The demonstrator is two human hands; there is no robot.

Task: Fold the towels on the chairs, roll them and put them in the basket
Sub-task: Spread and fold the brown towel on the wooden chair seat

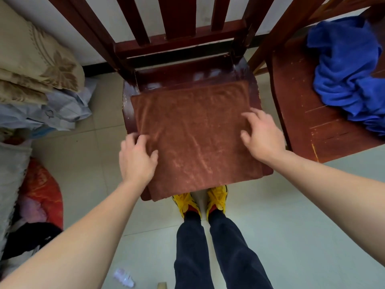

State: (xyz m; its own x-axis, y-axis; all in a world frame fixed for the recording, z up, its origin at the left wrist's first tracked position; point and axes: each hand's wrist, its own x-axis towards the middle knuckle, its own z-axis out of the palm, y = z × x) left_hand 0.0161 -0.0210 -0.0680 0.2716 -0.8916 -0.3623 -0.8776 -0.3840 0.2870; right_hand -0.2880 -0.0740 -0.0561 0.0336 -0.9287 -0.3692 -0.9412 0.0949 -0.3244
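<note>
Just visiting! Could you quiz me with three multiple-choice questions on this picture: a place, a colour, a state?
1. Where is the blue towel? A. on the right chair B. on the floor C. in a basket
2. What colour are the shoes? A. white B. yellow C. green
3. How does the brown towel lie? A. rolled up B. crumpled C. spread flat on the middle chair
Answers: 1 A, it is heaped on that seat. 2 B, yellow toes show below the middle chair. 3 C, it covers the seat smoothly.

Brown towel (pixel 198 138) flat — on chair (pixel 187 75).
</note>
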